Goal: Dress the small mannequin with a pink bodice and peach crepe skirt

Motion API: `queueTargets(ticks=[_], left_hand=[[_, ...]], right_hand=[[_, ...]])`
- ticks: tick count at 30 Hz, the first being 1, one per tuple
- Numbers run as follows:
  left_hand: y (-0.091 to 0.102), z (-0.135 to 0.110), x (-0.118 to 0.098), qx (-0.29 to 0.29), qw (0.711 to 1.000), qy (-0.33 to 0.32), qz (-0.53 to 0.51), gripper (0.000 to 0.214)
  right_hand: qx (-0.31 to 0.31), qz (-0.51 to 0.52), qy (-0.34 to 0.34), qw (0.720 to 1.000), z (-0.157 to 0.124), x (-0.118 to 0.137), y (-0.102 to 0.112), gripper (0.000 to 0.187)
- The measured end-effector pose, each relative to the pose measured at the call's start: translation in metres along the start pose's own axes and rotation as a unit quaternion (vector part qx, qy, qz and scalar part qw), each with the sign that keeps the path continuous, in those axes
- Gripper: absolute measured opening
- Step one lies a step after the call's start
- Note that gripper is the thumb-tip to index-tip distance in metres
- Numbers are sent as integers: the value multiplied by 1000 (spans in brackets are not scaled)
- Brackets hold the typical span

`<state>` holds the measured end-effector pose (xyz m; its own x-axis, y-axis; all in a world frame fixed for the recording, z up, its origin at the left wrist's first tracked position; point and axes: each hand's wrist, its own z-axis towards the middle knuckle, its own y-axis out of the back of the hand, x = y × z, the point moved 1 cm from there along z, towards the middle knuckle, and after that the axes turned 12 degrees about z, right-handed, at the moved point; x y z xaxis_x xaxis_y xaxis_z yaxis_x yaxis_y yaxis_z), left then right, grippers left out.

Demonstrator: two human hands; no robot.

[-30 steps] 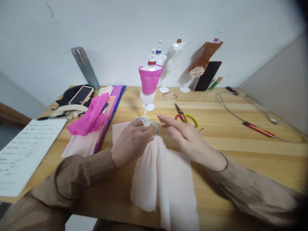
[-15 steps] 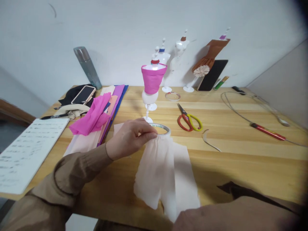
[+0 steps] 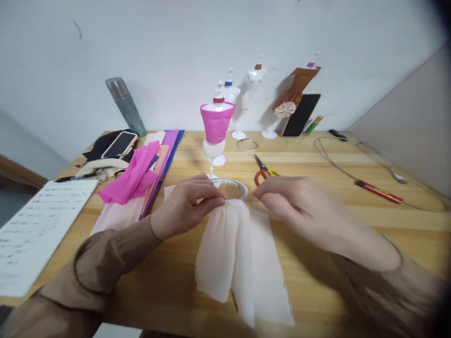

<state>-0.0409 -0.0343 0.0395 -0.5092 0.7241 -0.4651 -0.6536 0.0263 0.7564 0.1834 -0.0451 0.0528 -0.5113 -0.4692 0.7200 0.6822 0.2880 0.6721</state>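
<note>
My left hand [image 3: 186, 204] pinches the top edge of a pale pink crepe paper strip [image 3: 223, 249] between thumb and fingers. Small pleats gather there, against the near rim of a roll of tape [image 3: 244, 189], and the paper hangs down toward me over a flat pale sheet [image 3: 269, 277]. Just right of the roll is my right hand [image 3: 303, 211], blurred, its fingertips drawn together; whatever they may hold is hidden. Behind it lie scissors [image 3: 260, 176] with red and yellow handles, partly covered. A mini dress form [image 3: 216, 123] wrapped in bright pink stands beyond the roll.
More dress forms [image 3: 269, 134] stand along the wall, one in brown, beside a dark tablet [image 3: 303, 112]. Crepe sheets [image 3: 169, 157], a phone [image 3: 120, 145], a bottle [image 3: 127, 105] and a notebook [image 3: 38, 230] are on the left. A red-handled corded tool [image 3: 378, 191] lies right.
My right hand has risen from the lower right edge to beside the tape roll. My left hand keeps its pinch on the gathered paper. The view has shifted slightly.
</note>
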Motion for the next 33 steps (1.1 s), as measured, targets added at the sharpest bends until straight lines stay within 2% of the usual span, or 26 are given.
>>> queueTargets(ticks=[2,4,7,9,13,19,26,33], left_hand=[[-1,-1,-1,-28,998,-29,51,20],[-2,-1,-1,-55,993,-52,95,19],[-1,0,-1,-85,986,-70,128,18],[-2,1,-1,-91,983,-74,138,19],[-3,0,0,-86,984,-73,138,18],[-6,-2,0,-93,984,-60,140,19],[-8,-3,1,-80,986,-54,135,21],[-8,-3,1,-78,991,-51,96,20]], right_hand=[[62,77,-15,995,15,-8,-4,50],[95,203,-18,974,22,-17,-12,48],[44,354,-50,933,24,-26,-25,40],[-1,386,-75,919,23,-26,-29,37],[-76,322,-81,940,20,-18,-32,26],[-141,222,-16,965,13,-6,-40,17],[-133,149,64,978,9,0,-42,10],[-152,152,31,976,11,-6,-39,12]])
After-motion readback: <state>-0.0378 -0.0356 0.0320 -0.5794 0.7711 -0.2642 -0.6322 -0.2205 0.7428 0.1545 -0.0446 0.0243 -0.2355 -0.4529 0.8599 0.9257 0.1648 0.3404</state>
